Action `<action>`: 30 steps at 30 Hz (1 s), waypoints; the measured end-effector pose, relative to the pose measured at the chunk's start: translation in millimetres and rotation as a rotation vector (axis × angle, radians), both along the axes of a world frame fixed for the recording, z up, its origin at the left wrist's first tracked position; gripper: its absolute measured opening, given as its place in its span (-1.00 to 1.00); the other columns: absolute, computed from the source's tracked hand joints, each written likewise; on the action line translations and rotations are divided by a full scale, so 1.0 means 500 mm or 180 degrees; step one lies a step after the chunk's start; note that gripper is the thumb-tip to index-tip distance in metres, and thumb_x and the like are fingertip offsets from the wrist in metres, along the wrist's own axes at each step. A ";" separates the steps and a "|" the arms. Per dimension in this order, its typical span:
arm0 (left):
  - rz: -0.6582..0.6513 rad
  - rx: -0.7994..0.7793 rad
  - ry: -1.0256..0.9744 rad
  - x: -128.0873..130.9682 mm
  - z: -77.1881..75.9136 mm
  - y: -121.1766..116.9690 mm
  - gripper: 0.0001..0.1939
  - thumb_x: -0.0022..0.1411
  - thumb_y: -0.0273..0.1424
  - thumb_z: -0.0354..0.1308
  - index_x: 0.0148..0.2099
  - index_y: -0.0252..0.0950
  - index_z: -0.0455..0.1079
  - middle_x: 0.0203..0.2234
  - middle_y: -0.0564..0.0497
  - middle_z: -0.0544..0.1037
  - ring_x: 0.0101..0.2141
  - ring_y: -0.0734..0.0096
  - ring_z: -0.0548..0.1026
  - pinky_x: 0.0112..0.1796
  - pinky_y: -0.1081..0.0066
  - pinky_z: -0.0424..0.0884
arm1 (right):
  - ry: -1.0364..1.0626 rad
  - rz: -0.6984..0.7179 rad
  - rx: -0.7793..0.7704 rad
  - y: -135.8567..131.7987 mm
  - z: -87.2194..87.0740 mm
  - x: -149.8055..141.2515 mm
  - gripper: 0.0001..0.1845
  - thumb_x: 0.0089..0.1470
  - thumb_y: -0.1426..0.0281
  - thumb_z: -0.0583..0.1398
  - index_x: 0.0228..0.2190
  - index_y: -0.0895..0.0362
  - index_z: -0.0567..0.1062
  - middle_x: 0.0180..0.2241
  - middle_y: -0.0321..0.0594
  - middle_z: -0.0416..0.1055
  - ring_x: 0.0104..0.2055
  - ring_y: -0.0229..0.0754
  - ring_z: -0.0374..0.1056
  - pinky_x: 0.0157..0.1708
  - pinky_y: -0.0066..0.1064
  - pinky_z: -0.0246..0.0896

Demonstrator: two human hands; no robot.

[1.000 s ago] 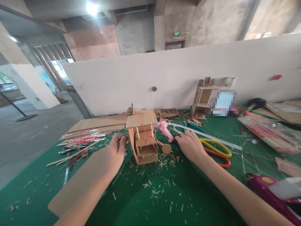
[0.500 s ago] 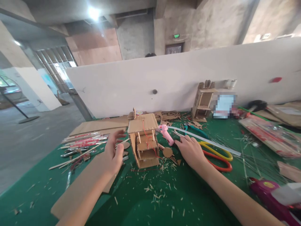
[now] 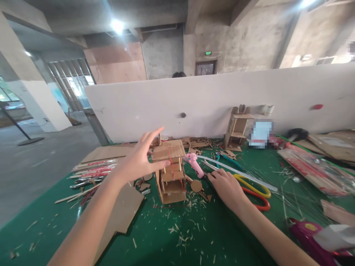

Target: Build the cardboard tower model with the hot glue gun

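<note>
In the middle stands a small cardboard shelf model (image 3: 172,186) with stick posts and red string hanging down its front. My left hand (image 3: 141,157) is open at its upper left, fingers spread above the top panel and thumb in front of that panel's edge. My right hand (image 3: 223,184) rests low on the right with curled fingers, beside the bottom end of a pink glue gun (image 3: 195,166). A dark piece shows at its fingertips, but what the fingers hold is hidden. A cardboard disc (image 3: 196,186) lies between the model and my right hand.
Scissors with yellow and orange handles (image 3: 256,186), teal-handled pliers (image 3: 230,160) and a clear strip (image 3: 249,173) lie to the right. A second cardboard model (image 3: 237,129) stands by the white partition (image 3: 138,111). Cardboard sheets (image 3: 122,210), wrapped sticks and shavings cover the green table (image 3: 155,244).
My left hand has risen and moved right, from beside the cardboard model to its top panel. My right hand stays by the glue gun. The view has tilted up slightly.
</note>
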State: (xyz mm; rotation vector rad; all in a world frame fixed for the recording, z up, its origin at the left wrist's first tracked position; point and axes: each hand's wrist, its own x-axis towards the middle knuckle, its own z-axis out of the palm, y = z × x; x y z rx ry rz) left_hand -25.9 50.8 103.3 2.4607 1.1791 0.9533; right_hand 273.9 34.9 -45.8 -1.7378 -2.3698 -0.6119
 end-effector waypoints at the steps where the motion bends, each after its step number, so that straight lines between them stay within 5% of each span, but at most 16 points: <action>1: 0.0013 -0.0107 -0.0064 -0.003 -0.002 0.003 -0.11 0.09 -0.11 0.26 0.34 0.10 -0.15 0.29 -0.10 0.06 0.10 -0.10 0.34 -0.01 -0.02 0.40 | -0.0017 -0.0001 0.0008 -0.002 0.001 0.002 -0.67 0.11 0.62 0.10 -0.12 0.16 0.50 -0.23 -0.04 0.50 -0.10 0.07 0.32 -0.18 -0.20 0.20; 10: 0.0217 -0.0353 0.0107 -0.016 -0.009 0.010 -0.06 0.05 -0.07 0.28 0.33 0.17 -0.21 0.31 0.00 0.06 0.18 -0.08 0.25 0.02 0.02 0.40 | 0.0141 -0.0122 0.0028 0.009 -0.012 0.034 -0.65 0.07 0.69 0.05 -0.29 0.13 0.54 -0.32 -0.14 0.50 -0.21 -0.11 0.39 -0.19 -0.35 0.22; 18: 0.0287 -0.0220 0.0269 -0.011 -0.007 0.008 -0.03 0.05 -0.01 0.24 0.35 0.14 -0.27 0.33 0.00 0.02 0.20 -0.10 0.22 0.04 -0.01 0.38 | 0.0189 -0.0253 0.0248 0.011 -0.011 0.028 -0.76 0.06 0.66 0.09 -0.37 0.18 0.52 -0.19 -0.02 0.46 -0.14 0.04 0.31 -0.17 -0.20 0.17; 23: 0.0225 -0.0126 0.0137 -0.005 -0.009 0.008 -0.01 0.04 -0.05 0.27 0.35 0.11 -0.27 0.31 -0.05 0.05 0.14 -0.09 0.29 0.07 -0.08 0.33 | 0.0408 -0.0213 0.0306 0.007 -0.002 0.016 -0.77 0.17 0.52 0.07 -0.43 0.17 0.51 -0.28 -0.03 0.45 -0.17 0.02 0.31 -0.16 -0.17 0.15; 26: 0.0100 -0.0216 -0.0107 -0.006 -0.016 0.012 -0.01 0.03 -0.09 0.29 0.35 0.08 -0.25 0.28 -0.09 0.07 0.11 -0.07 0.33 0.06 -0.07 0.35 | 0.0556 -0.0114 0.0327 -0.009 0.012 0.005 -0.69 0.25 0.39 0.01 -0.37 0.18 0.52 -0.28 -0.03 0.44 -0.20 -0.02 0.31 -0.19 -0.19 0.18; 30: -0.0145 -0.0243 -0.0358 -0.005 -0.028 0.017 0.02 0.01 -0.14 0.33 0.36 0.05 -0.23 0.27 -0.13 0.09 0.13 -0.10 0.29 0.07 -0.07 0.34 | 0.0649 0.0598 0.0047 -0.030 0.027 -0.014 -0.69 0.21 0.25 0.09 -0.05 0.00 0.46 -0.04 -0.15 0.39 -0.07 -0.08 0.29 -0.12 -0.26 0.24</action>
